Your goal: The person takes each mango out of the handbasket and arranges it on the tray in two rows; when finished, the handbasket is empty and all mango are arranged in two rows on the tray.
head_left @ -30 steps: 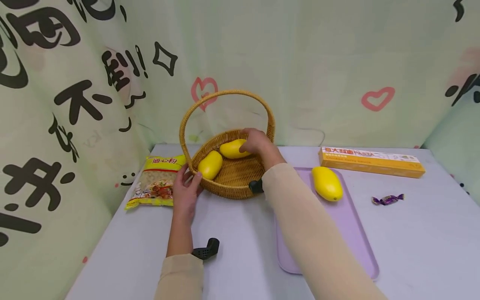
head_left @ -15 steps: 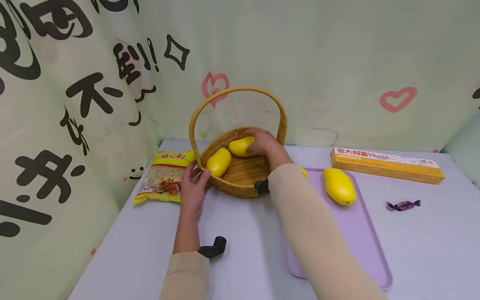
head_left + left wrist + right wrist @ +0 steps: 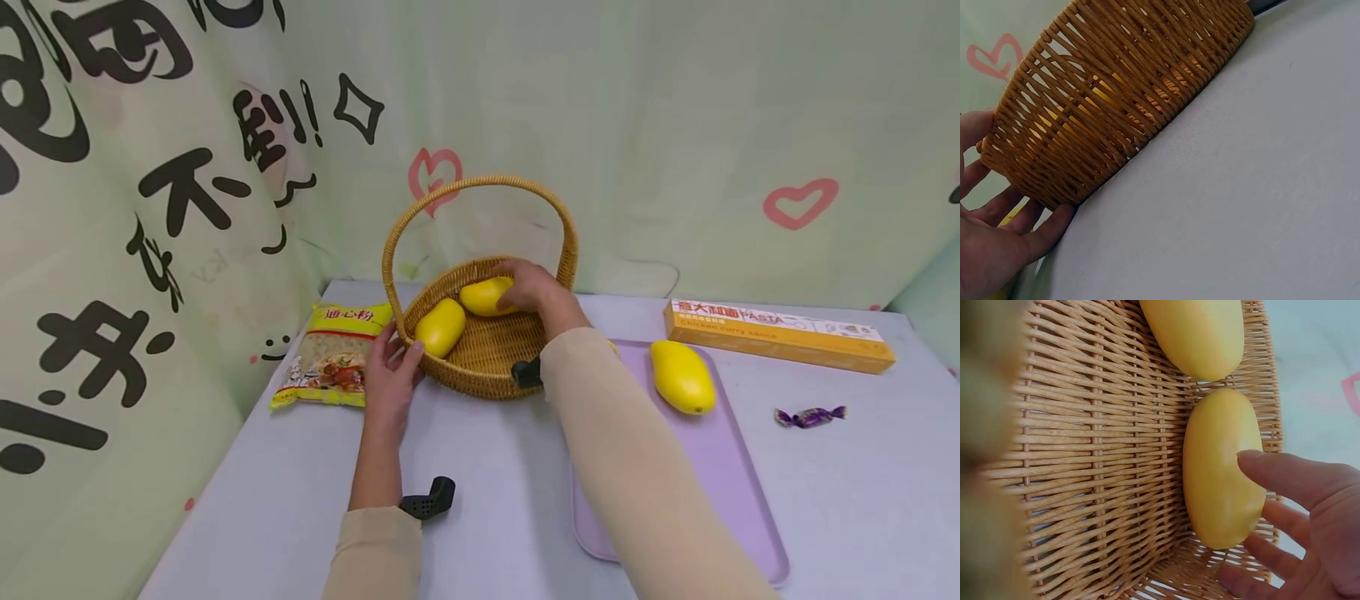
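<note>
A wicker basket (image 3: 480,382) with a tall arched handle stands near the back of the table. My left hand (image 3: 392,379) holds its left side; in the left wrist view its fingers (image 3: 1054,231) lie against the weave at the base and edge. Inside lie two yellow mangoes. One mango (image 3: 441,327) rests by the left rim, apart from any finger. My right hand (image 3: 534,290) reaches in and grips the other mango (image 3: 482,297) at the back. In the right wrist view the thumb lies on this mango (image 3: 1219,469), with other fingers around its near end, partly hidden.
A yellow bag of pasta (image 3: 330,354) lies left of the basket. On the right, a purple tray (image 3: 723,492) bears a mango (image 3: 682,377), with another yellow bit (image 3: 613,345) peeking past the sleeve. Beyond are a pasta box (image 3: 780,335) and a wrapped candy (image 3: 810,417).
The head view has turned slightly, shifting everything rightward in the frame. Both hands keep their places on the basket and the mango. A yellow bit now shows beside the right sleeve.
</note>
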